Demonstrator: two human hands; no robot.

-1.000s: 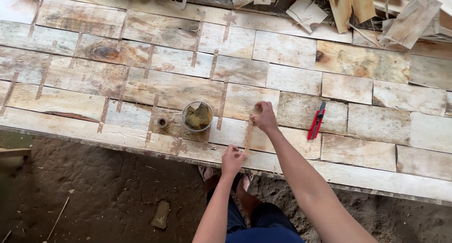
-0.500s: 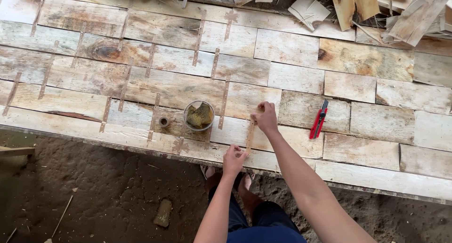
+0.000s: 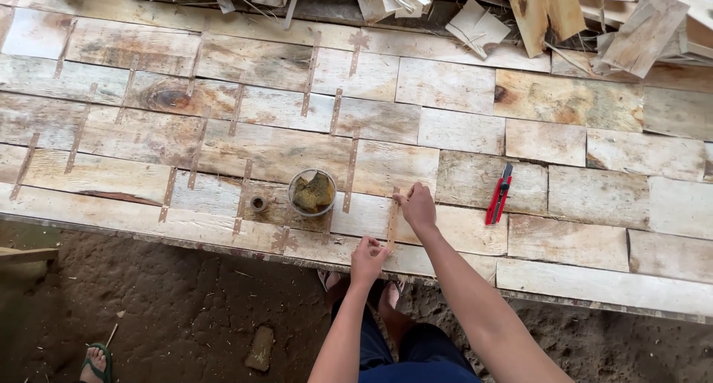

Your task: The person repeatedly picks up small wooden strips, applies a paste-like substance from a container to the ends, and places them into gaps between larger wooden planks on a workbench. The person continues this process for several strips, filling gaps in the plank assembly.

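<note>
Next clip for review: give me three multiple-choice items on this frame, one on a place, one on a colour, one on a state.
1. Where does the round cup stand?
A. left of both hands
B. right of the knife
C. on the dirt floor

2. What colour is the utility knife?
A. blue and white
B. red and black
C. yellow

3. What is the state of the thin strip?
A. lifted clear of the boards
B. lying untouched
C. flat on the boards, a hand at each end

Answers: 1 A, it sits on the boards left of the left hand; 2 B, red body, black parts; 3 C, the right hand is at its top end, the left hand at its bottom end.
</note>
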